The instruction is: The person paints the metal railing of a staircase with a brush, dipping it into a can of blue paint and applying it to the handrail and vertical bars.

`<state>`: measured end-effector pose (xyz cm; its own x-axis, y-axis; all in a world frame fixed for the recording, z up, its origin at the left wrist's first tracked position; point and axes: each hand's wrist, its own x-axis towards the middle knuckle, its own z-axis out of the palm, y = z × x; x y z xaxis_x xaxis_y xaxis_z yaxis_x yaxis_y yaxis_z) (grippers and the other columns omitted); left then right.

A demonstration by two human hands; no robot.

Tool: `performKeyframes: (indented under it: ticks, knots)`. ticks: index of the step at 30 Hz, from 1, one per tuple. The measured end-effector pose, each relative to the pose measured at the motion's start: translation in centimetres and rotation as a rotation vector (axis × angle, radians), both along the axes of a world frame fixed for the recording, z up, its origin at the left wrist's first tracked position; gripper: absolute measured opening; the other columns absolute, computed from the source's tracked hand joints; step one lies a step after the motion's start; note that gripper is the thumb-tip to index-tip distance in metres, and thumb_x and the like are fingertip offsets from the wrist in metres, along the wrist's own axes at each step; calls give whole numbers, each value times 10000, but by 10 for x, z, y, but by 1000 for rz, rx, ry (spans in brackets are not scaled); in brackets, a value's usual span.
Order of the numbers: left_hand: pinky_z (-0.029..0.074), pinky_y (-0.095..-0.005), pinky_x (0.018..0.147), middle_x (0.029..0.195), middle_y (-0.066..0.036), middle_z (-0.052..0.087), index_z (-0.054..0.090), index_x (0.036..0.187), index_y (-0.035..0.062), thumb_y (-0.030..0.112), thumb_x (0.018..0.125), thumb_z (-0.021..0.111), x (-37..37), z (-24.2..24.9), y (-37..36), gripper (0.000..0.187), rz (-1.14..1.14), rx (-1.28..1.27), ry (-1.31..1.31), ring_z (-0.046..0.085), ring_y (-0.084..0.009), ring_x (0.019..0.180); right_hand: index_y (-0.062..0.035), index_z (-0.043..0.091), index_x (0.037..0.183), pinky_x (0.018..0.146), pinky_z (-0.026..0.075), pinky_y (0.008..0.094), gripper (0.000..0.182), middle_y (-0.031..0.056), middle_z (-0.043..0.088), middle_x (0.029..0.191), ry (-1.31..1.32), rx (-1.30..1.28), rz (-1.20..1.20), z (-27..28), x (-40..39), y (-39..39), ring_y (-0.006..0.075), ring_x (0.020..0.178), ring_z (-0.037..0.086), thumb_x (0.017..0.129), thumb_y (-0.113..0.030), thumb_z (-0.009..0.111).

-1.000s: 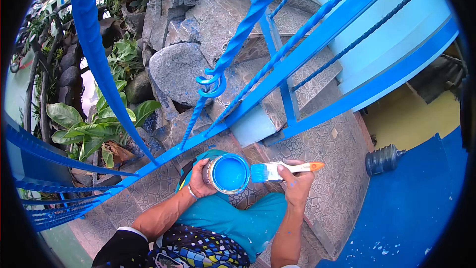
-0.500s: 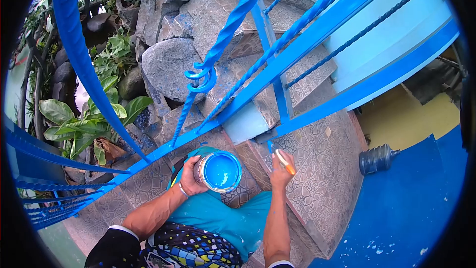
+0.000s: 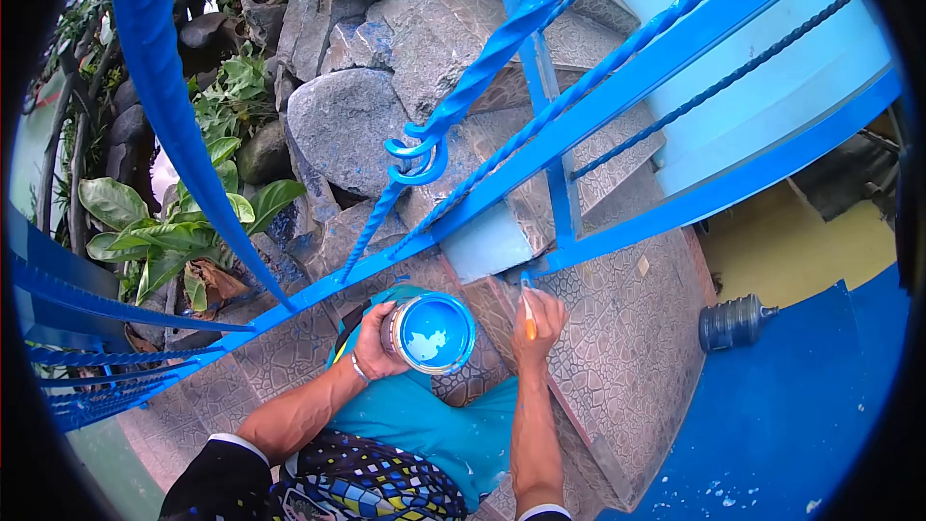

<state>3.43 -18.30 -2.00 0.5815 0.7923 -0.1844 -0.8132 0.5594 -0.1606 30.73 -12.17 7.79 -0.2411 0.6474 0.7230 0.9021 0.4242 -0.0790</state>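
While left hand (image 3: 378,342) grips round open can of blue paint (image 3: 432,333), right hand (image 3: 540,320) clasps orange-tipped paintbrush (image 3: 530,318).

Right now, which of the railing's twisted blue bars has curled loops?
The bar curling at the rounded grey boulder's right edge; the other twisted bars show none.

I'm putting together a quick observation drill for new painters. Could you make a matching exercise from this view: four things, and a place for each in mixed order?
Things:
1. Can
2. Brush
3. Jug
4. Broad-leaved plant

Places:
A. At the right of the view, beside the tiled steps
B. In the left hand
C. At the left of the view, near the rocks
D. In the right hand

Right pairs: 1-B, 2-D, 3-A, 4-C
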Motion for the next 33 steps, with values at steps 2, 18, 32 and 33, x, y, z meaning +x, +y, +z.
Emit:
performKeyframes:
  ticks: [2,18,32,33]
  knots:
    - [478,-578,1145,1356,-148,739,731,1337,85,502,939,635,0,0,1,584,-12,2,-2,687,-365,1245,-18,777,1085,877,511,462,204,133,732,1042,-28,-78,-17,-11,3,5,324,982,678,882,2,776]
    - [464,-579,1158,1376,-146,731,723,1352,87,503,942,645,-2,-4,-2,590,3,21,2,675,-363,1268,-7,776,1076,872,502,470,187,137,760,1065,75,92,-62,-1,18,16,320,957,683,890,8,772]
    - [461,-584,1166,1388,-153,723,718,1364,91,501,954,617,-3,-5,-2,589,-14,30,-54,670,-364,1282,-52,788,1083,918,472,445,184,95,764,1066,67,22,-65,14,15,23,295,980,687,900,-46,773]
    - [462,-584,1166,1391,-155,722,717,1366,90,502,955,615,-2,-7,-1,590,-19,30,-65,669,-364,1284,-51,787,1082,921,476,446,186,97,765,1063,64,66,-67,20,16,23,298,976,690,897,-41,774]
